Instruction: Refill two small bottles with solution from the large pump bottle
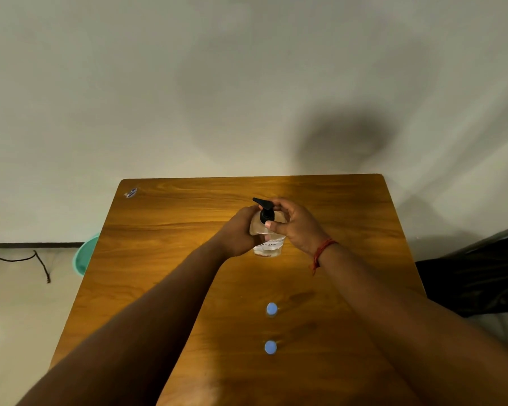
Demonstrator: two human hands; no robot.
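Gripping the large pump bottle [267, 240] around its clear body, the left hand [237, 232] steadies it upright on the wooden table [165, 218], while the right hand [296, 227] curls thumb and fingers around the black pump head [265, 210] and its collar. The step looks like unscrewing or unlocking the pump, so the left hand should clamp the body firmly against the table while the right turns only the collar, keeping the bottle vertical so nothing slops out.

The 2 small bottles stand near the person, in a line with the big one and well apart from it: the farther small bottle [271, 309] and the nearer small bottle [270, 347]. Both still wear blue caps, so neither is ready to receive liquid.

Seen from straight above, their bodies are nearly invisible and their fill level cannot be judged. The large bottle's label is partly covered by fingers, and its liquid level is hard to read.
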